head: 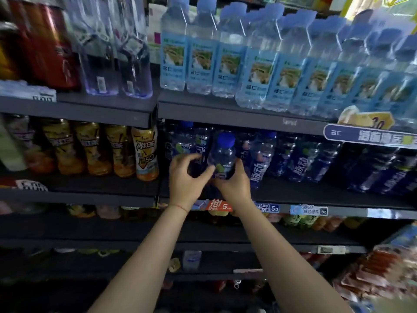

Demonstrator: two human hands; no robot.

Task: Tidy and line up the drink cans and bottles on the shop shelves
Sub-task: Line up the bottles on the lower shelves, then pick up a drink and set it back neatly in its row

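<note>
Dark shop shelves (225, 114) are seen filling the view in several tiers. On the top tier a long row of pale blue water bottles (255, 71) is stood upright, caps up; the farthest ones at the right are cut off by the frame edge. Left of them, clear bottles (117, 62) and red cans (52, 48) are smeared by motion blur. On the middle tier, orange tea bottles (117, 150) are lined up at the left and dark blue drink bottles (300, 163) at the right, their labels hard to read in the shadow. A blue-capped bottle (222, 157) is held upright at the front of that middle tier, its long axis vertical and cap pointing up. It is gripped low down by the right hand (234, 184), which hides its base. The left hand (187, 177) is curled beside it, thumb and fingers arched; whether the bottle is touched cannot be told. Price tags (309, 210) line the shelf edge below.
</note>
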